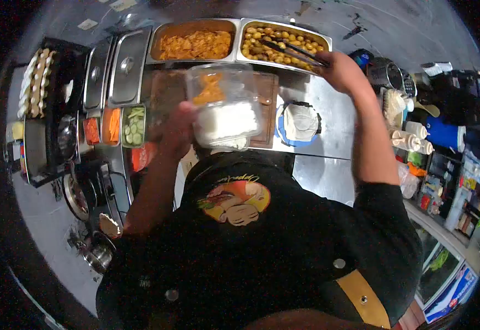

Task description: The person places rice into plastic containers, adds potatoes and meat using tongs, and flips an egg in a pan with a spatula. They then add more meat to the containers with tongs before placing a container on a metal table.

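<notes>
With our left hand (182, 122), we are holding a clear container (226, 103); with our right hand (339, 71), we are holding tongs (276, 48) over a pan (279, 66) of yellowish food (254, 36).

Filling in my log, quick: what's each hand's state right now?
Left hand: holding a clear plastic container, grip blurred.
Right hand: closed around black tongs.

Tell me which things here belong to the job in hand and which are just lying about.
In the job:
clear container, in the left hand
black tongs, in the right hand
round yellow-brown food at the tongs' tips
orange-brown food, probably

Just lying about, it seems:
crumpled cloth
eggs
squeeze bottles
metal lids
</notes>
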A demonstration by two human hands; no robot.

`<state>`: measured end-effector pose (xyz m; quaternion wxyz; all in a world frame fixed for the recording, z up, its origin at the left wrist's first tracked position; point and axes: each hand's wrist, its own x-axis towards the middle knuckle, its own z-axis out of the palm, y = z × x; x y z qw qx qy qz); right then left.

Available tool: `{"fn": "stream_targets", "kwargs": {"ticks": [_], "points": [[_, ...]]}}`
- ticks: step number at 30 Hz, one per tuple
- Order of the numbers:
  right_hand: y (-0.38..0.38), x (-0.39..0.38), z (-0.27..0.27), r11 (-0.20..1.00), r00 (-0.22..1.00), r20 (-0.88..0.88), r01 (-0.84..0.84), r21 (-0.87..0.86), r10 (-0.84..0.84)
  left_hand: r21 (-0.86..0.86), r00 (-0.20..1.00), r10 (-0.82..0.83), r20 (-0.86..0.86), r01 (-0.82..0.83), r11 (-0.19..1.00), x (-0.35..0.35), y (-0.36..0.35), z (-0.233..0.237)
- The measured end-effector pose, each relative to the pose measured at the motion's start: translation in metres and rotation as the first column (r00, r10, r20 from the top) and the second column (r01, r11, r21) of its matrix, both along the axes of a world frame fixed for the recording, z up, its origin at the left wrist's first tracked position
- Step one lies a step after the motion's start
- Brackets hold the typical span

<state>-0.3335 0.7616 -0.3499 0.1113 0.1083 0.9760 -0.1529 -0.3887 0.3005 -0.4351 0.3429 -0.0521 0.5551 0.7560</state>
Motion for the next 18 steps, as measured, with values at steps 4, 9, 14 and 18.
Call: {"fn": "stream_targets", "kwargs": {"ticks": [4, 9, 14, 18], "points": [[-0.048, 0.027, 0.037, 0.984, 0.993, -0.114, -0.006, -0.179, -0.014, -0.021, 0.991, -0.127, 0.054, 0.128, 0.992, -0.013, 0.027, 0.001], [-0.081, 0.030, 0.058, 0.977, 0.991, 0.130, -0.008, -0.212, 0.037, 0.052, 0.977, -0.116, 0.177, 0.109, 0.993, -0.008, 0.063, 0.019], [-0.030, 0.039, 0.048, 0.962, 0.988, -0.050, 0.127, -0.242, -0.143, -0.001, 0.976, -0.099, 0.193, 0.102, 0.995, -0.014, 0.041, -0.006], [0.004, 0.027, 0.022, 0.990, 0.990, 0.002, 0.141, 0.029, -0.141, 0.053, 0.981, -0.179, 0.076, 0.175, 0.983, -0.012, 0.020, -0.017]]}}
